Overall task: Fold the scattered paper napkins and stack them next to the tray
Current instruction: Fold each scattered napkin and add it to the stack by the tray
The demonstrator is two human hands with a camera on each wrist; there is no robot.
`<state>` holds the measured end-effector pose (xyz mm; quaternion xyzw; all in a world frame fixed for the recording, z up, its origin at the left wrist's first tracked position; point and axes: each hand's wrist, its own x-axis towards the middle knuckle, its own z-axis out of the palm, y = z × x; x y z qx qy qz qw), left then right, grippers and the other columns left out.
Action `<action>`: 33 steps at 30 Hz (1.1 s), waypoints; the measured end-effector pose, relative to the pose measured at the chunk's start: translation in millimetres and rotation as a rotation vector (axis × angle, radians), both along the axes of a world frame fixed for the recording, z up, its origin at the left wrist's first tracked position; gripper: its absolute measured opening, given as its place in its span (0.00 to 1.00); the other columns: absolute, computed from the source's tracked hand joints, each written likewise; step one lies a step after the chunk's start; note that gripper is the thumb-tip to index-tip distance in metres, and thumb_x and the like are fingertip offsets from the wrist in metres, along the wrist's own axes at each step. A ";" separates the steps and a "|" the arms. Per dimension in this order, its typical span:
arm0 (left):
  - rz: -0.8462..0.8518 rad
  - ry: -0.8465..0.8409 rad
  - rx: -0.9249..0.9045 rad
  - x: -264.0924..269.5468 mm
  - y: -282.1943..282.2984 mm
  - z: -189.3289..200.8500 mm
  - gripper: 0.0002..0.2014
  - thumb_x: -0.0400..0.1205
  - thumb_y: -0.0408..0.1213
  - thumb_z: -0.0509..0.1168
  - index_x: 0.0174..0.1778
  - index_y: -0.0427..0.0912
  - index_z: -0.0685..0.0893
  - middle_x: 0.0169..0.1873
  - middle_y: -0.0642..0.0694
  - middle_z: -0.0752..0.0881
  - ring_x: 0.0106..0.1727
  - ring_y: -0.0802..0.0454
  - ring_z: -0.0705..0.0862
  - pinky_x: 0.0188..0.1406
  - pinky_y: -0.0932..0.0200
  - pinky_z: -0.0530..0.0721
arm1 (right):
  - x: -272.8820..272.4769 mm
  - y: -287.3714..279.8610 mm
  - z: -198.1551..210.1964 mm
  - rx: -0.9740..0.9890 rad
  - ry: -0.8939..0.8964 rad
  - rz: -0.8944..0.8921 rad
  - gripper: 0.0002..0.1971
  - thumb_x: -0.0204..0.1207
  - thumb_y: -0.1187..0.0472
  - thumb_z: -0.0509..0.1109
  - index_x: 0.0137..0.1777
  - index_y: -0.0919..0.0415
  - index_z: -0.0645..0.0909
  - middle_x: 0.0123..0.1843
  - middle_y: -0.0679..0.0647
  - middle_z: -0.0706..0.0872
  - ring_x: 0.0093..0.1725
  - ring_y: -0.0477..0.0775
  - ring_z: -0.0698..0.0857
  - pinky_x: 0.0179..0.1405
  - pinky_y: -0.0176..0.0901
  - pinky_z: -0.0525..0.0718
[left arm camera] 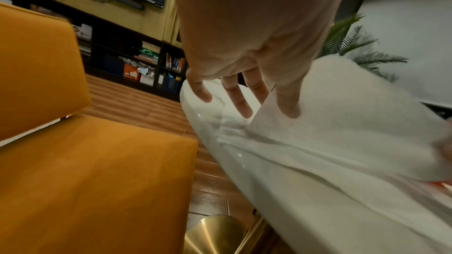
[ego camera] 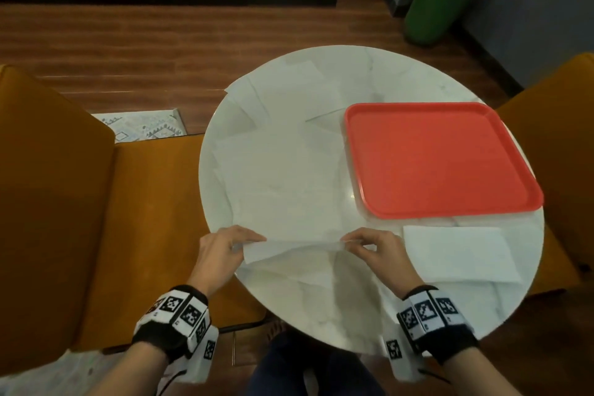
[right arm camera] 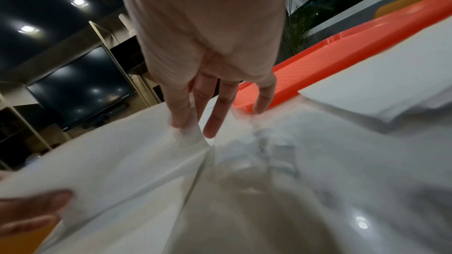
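Note:
A white paper napkin (ego camera: 289, 251) lies near the front of the round marble table (ego camera: 369, 315), its near edge lifted. My left hand (ego camera: 225, 251) pinches its left corner and my right hand (ego camera: 369, 244) pinches its right corner. In the left wrist view the left hand (left arm camera: 269, 94) holds the raised napkin (left arm camera: 330, 123). In the right wrist view the right hand (right arm camera: 195, 119) pinches the napkin (right arm camera: 122, 161). A folded napkin (ego camera: 459, 251) lies in front of the red tray (ego camera: 434, 161). Several unfolded napkins (ego camera: 283, 100) overlap at the table's far left.
Orange chairs (ego camera: 64, 202) stand to the left and right of the table. A green pot (ego camera: 434, 3) stands on the wooden floor beyond it. The table's left rim runs close to my left hand.

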<state>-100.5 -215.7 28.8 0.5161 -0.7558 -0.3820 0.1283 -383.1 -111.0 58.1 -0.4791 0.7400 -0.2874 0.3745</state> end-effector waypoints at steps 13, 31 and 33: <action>0.236 -0.034 0.188 -13.0 -17.6 -3.0 0.11 0.78 0.51 0.70 0.52 0.51 0.84 0.43 0.53 0.86 0.49 0.47 0.85 0.54 0.49 0.82 | 5.1 -107.0 -6.6 0.045 0.224 0.064 0.10 0.75 0.61 0.71 0.56 0.57 0.84 0.48 0.53 0.87 0.50 0.52 0.82 0.61 0.60 0.78; -0.264 -0.472 -0.162 -14.6 15.1 -46.0 0.38 0.79 0.65 0.26 0.81 0.47 0.29 0.80 0.53 0.27 0.82 0.57 0.30 0.79 0.44 0.34 | 85.5 -23.2 -47.3 0.174 0.500 0.648 0.35 0.77 0.38 0.29 0.83 0.52 0.39 0.83 0.44 0.36 0.80 0.38 0.35 0.82 0.49 0.35; -0.263 -0.460 -0.158 -16.2 14.1 -45.6 0.39 0.77 0.66 0.25 0.80 0.49 0.26 0.79 0.54 0.25 0.81 0.58 0.27 0.79 0.46 0.30 | 57.0 -14.4 -46.4 0.221 0.523 0.565 0.33 0.78 0.38 0.30 0.83 0.48 0.39 0.80 0.38 0.33 0.77 0.34 0.33 0.82 0.54 0.36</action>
